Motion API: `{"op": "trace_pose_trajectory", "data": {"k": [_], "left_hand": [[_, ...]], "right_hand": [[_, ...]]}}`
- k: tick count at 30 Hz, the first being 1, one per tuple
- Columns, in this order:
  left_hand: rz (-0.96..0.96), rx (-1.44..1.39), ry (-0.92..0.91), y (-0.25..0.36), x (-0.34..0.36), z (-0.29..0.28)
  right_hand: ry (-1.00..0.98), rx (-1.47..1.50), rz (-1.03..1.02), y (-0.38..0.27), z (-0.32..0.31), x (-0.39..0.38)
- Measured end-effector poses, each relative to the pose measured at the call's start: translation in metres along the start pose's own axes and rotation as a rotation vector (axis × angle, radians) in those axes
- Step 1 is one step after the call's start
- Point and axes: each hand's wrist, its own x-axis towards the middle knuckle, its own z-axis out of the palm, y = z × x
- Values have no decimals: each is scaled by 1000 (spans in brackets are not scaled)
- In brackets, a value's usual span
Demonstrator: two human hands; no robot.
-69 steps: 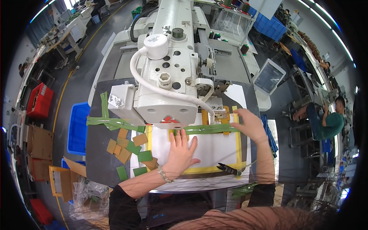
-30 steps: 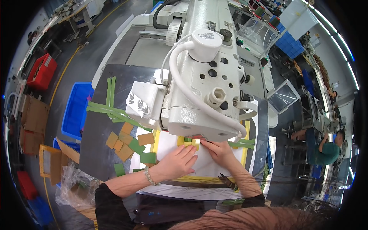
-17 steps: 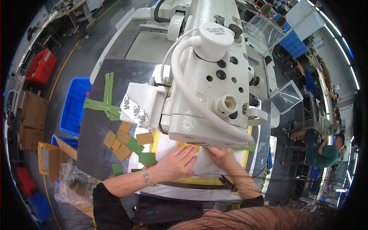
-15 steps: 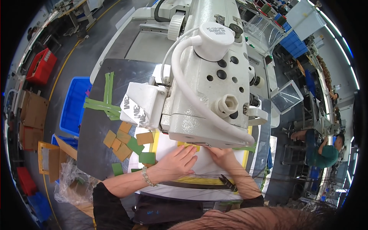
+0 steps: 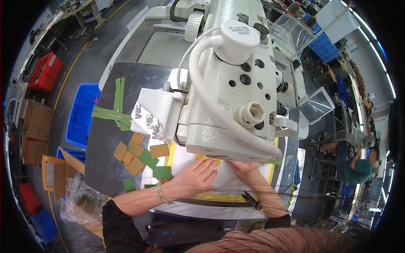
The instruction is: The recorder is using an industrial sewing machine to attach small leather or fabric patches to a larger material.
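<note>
A white industrial sewing machine point(image 5: 230, 97) with a bulky head stands directly in front of me. My left hand point(image 5: 197, 173) lies flat with its fingers stretched out on the white work plate point(image 5: 225, 182), just below the machine head. Its fingertips touch a small yellow piece point(image 5: 216, 161), which is partly covered. My right hand point(image 5: 247, 170) reaches up to the lower edge of the head, where its fingertips are hidden. Dark thread snips point(image 5: 251, 200) lie beside my right forearm. The needle area is out of sight under the head.
Left of the plate, several tan square patches point(image 5: 134, 166) and green ones point(image 5: 162, 172) lie on the dark table point(image 5: 101, 160). Green tape point(image 5: 120, 99) sticks farther back. A blue bin point(image 5: 80, 116) stands at the left, a tilted screen point(image 5: 316, 105) at the right. A seated person point(image 5: 356, 166) is farther right.
Both hands keep nearly the same place and pose. The view has shifted very slightly against the machine.
</note>
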Motion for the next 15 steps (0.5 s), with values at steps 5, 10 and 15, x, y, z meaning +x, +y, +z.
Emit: {"op": "trace_pose_trajectory", "data": {"k": [5, 10, 15], "left_hand": [[-2, -11, -5, 0, 2, -1], [-8, -19, 4, -1, 3, -1], [-3, -31, -7, -2, 3, -1]], "right_hand": [[-4, 27, 4, 4, 2, -2], [23, 51, -4, 5, 3, 0], [15, 12, -11, 8, 5, -3]]}}
